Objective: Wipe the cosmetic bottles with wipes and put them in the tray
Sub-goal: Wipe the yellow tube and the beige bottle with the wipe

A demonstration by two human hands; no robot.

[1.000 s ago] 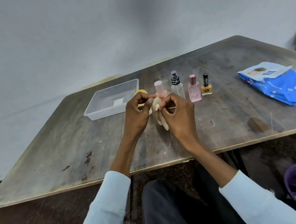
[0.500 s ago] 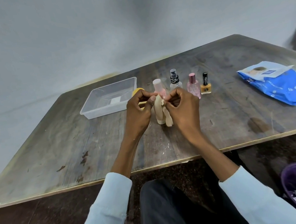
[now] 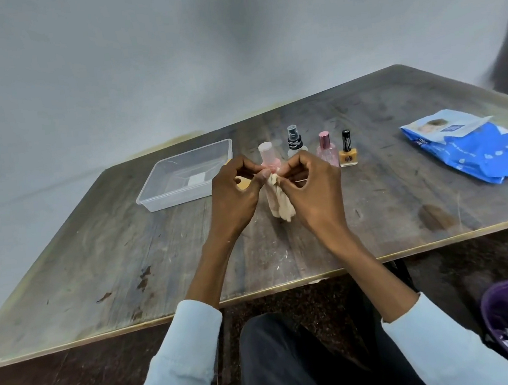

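wipe [image 3: 280, 200] hangs between hands | left hand [image 3: 234, 194] pinches it | right hand [image 3: 311, 186] pinches it

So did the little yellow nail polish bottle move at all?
No. The yellow nail polish bottle stands right beside the pink perfume bottle at the row's right end, same as before; only the camera shifted.

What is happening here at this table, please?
A person sits at a wooden table and holds a crumpled wipe with both hands: the left hand and the right hand each pinch its top with their fingers. Behind the hands four cosmetic bottles stand in a row, not yet in the clear plastic tray, which holds no bottle. A blue pack of wipes lies at the right.
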